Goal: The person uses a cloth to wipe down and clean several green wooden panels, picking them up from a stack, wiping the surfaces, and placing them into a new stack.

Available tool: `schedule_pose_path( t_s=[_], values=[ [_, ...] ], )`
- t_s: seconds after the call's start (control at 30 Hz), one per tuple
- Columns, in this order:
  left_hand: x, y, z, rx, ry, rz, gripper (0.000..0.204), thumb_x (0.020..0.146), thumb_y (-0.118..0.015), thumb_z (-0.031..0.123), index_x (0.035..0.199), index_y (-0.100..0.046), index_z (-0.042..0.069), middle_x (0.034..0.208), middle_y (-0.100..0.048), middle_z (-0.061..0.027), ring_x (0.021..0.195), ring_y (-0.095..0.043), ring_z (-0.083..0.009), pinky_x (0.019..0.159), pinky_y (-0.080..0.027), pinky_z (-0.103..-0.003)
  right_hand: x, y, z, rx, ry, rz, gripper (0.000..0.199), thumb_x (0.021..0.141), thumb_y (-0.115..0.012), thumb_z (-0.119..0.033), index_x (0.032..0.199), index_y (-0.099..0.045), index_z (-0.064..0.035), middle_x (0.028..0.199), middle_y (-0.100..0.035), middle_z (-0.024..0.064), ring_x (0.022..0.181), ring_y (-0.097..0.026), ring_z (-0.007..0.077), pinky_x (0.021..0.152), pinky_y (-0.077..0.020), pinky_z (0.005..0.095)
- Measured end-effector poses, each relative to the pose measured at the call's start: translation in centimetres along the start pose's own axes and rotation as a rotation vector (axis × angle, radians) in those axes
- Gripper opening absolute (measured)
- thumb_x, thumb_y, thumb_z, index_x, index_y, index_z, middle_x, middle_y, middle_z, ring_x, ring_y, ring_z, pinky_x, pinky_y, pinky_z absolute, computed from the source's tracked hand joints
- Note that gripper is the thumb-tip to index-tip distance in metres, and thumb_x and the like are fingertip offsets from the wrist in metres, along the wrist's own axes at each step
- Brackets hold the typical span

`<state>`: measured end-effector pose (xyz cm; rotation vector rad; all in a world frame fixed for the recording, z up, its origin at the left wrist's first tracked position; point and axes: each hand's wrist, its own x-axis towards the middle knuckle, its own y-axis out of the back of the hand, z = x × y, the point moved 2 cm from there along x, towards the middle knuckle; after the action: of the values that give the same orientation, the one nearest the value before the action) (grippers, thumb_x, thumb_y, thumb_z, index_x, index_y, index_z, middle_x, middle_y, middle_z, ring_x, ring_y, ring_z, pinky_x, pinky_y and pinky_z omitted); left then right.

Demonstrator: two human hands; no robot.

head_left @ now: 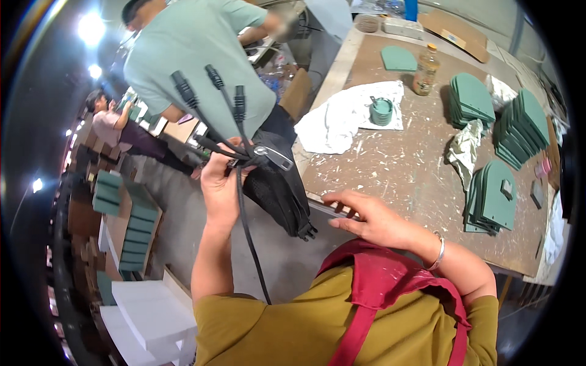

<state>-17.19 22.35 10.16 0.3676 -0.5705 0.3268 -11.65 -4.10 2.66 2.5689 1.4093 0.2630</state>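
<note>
My left hand (221, 183) is raised and closed around a bundle of black cables (194, 104) with thick ribbed ends that point up. One long cable hangs down past my wrist. A silver carabiner (273, 157) and a black pouch (274, 192) with buckle straps hang beside the same hand. My right hand (369, 216) hovers at the table's near edge with fingers apart and nothing in them. Beyond it lies the brown, paint-flecked table top (360, 161).
Stacks of green round-topped panels (497, 195) stand at the table's right. A white cloth (332, 119), a small green-stained jar (381, 111) and a bottle (426, 70) sit farther back. A co-worker (189, 55) stands close ahead; another person (116, 125) is farther left. White boards (149, 311) lie lower left.
</note>
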Motion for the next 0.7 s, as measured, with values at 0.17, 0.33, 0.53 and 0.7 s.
schedule_pose_path(
  t_s=[0.17, 0.33, 0.53, 0.7],
  values=[
    [-4.4, -1.6, 4.0, 0.141, 0.06, 0.015, 0.025, 0.088, -0.048, -0.021, 0.1, -0.06, -0.003, 0.112, -0.059, -0.007, 0.105, -0.062, -0.0156, 0.089, -0.057, -0.03, -0.1, -4.4, -3.2, -0.035, 0.175, 0.048, 0.034, 0.092, -0.073, -0.024, 0.111, -0.057, -0.0008, 0.105, -0.054, 0.0129, 0.095, -0.056, 0.0251, 0.079, -0.0496, 0.0375],
    [-9.9, -0.5, 5.8, 0.11, 0.137, 0.189, 0.022, 0.086, -0.065, -0.015, 0.103, -0.062, -0.001, 0.111, -0.066, -0.0061, 0.103, -0.062, -0.012, 0.091, -0.05, -0.026, -3.3, -1.9, -3.4, 0.107, 0.095, 0.132, 0.01, 0.095, -0.058, -0.01, 0.095, -0.058, -0.0001, 0.078, -0.059, 0.003, 0.076, -0.057, 0.0135, 0.07, -0.048, 0.0312],
    [-17.4, -3.4, 7.4, -0.088, 0.549, 0.017, 0.03, 0.084, -0.051, -0.019, 0.104, -0.065, -0.003, 0.114, -0.067, -0.0096, 0.103, -0.065, -0.0191, 0.084, -0.055, -0.03, -7.6, 2.8, -7.0, -0.461, 0.34, 0.32, 0.01, 0.09, -0.063, -0.011, 0.098, -0.065, -0.006, 0.068, -0.063, 0.0162, 0.066, -0.066, 0.0354, 0.06, -0.0507, 0.0436],
    [-22.8, -5.4, 7.2, 0.193, 0.457, -0.388, 0.021, 0.077, -0.062, -0.015, 0.094, -0.065, -0.002, 0.099, -0.065, -0.0036, 0.092, -0.062, -0.0162, 0.082, -0.05, -0.029, -11.4, -0.5, -9.0, -0.722, 0.539, 0.13, 0.007, 0.081, -0.062, -0.007, 0.087, -0.06, -0.0052, 0.072, -0.065, 0.0167, 0.075, -0.068, 0.0388, 0.062, -0.0525, 0.0493]
  ],
)
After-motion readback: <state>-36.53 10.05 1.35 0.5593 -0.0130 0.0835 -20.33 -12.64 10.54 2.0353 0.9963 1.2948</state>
